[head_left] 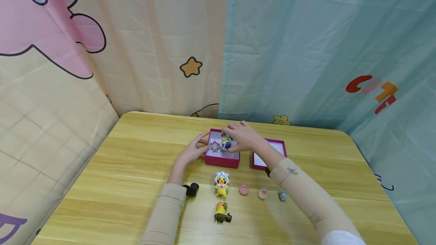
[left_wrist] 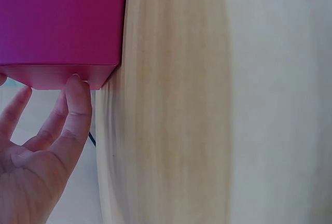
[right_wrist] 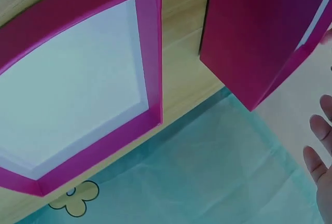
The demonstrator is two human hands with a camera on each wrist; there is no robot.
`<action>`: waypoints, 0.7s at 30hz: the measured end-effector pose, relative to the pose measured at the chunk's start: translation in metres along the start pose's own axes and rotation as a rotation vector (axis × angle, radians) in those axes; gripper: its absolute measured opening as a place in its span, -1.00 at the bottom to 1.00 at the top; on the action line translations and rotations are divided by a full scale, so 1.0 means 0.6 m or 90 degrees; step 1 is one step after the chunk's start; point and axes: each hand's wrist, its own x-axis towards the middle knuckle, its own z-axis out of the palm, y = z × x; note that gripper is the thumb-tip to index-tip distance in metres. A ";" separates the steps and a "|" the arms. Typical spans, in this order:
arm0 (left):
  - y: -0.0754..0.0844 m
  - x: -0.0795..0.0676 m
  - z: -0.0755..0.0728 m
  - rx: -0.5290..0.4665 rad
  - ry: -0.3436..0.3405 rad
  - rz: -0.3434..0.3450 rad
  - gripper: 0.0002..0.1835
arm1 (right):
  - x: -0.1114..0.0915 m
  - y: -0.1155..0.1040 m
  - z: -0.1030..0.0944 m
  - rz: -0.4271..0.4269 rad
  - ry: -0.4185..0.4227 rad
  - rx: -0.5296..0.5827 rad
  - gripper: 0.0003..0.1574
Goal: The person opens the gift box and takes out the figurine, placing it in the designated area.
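Observation:
My right hand (head_left: 242, 136) is over the magenta box (head_left: 222, 162) and pinches a small figurine (head_left: 225, 141) with yellow, blue and white parts. Inside the box, against its left side, a pink figurine (head_left: 214, 146) sits on the white lining. My left hand (head_left: 194, 149) is at the box's left side, its thumb overlapping the rim beside the pink figurine. In the left wrist view, that hand (left_wrist: 49, 154) has its fingers spread, one fingertip touching the box wall. The right wrist view catches only part of the right hand (right_wrist: 322, 146), beyond the box.
A magenta lid (head_left: 276, 143) with a white inside lies right of the box, under my right forearm. In front are a yellow figurine with a white hood (head_left: 221, 185), a brown-and-yellow figurine (head_left: 220, 210), a pink duck (head_left: 243, 189), a pale duck (head_left: 262, 193) and a blue figurine (head_left: 282, 195).

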 end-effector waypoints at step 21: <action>0.001 -0.001 0.002 -0.023 -0.004 0.002 -0.36 | -0.084 -0.031 -0.039 0.046 0.094 -0.076 -0.21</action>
